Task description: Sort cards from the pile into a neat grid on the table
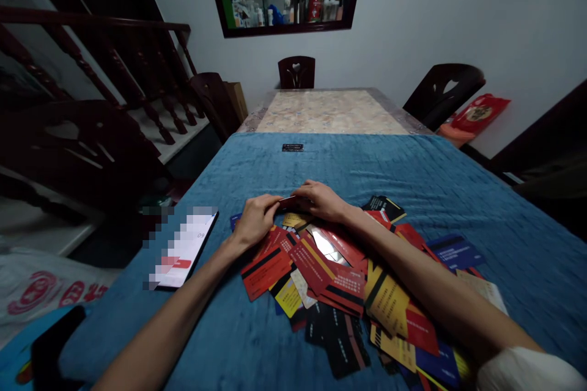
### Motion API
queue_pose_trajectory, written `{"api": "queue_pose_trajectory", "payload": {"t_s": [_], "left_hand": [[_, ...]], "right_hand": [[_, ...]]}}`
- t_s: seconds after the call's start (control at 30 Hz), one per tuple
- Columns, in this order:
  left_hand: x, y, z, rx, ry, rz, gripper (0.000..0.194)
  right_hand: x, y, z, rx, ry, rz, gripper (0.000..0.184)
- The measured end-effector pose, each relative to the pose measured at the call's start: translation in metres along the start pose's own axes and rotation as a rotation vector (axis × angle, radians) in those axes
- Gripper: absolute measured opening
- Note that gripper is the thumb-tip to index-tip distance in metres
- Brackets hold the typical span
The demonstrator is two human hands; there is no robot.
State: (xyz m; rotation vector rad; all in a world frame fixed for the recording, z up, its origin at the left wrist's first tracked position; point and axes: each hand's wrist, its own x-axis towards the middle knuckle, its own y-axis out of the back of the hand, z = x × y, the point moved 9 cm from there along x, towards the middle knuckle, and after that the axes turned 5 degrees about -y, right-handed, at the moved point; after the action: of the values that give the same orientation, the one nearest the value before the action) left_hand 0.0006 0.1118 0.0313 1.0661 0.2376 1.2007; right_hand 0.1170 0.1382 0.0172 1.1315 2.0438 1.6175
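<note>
My left hand [255, 217] and my right hand [321, 200] meet above the far edge of a spread heap of cards. Between their fingertips they grip a reddish card [287, 201], seen nearly edge-on, its ends covered by the fingers. Beneath my hands and forearms lie many overlapping plastic cards: a dark red card [312, 266], an orange-red card [266, 272], a yellow card [288, 297], a black card [342, 342] and a blue card [456, 250]. My right forearm hides part of the heap. Farther off, a small black card [292, 148] lies alone on the blue cloth [247, 165].
A lit phone [186, 250] lies left of my left forearm. Past the cloth, the patterned tabletop [321, 111] continues toward a chair [297, 72]. More chairs flank the table, with a red bag [481, 113] on the right and a white plastic bag [46, 290] at lower left.
</note>
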Motion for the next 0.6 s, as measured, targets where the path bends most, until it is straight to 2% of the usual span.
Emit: {"api": "queue_pose_trajectory", "payload": {"t_s": [0.17,0.6], "left_hand": [[0.001,0.003,-0.012,0.027,0.060,0.024,0.037],[0.001,0.000,-0.013,0.056,0.025,0.037,0.039]], "right_hand": [[-0.001,0.000,0.009,0.023,-0.100,0.029,0.027],[-0.001,-0.009,0.012,0.119,-0.067,0.034,0.043]]}}
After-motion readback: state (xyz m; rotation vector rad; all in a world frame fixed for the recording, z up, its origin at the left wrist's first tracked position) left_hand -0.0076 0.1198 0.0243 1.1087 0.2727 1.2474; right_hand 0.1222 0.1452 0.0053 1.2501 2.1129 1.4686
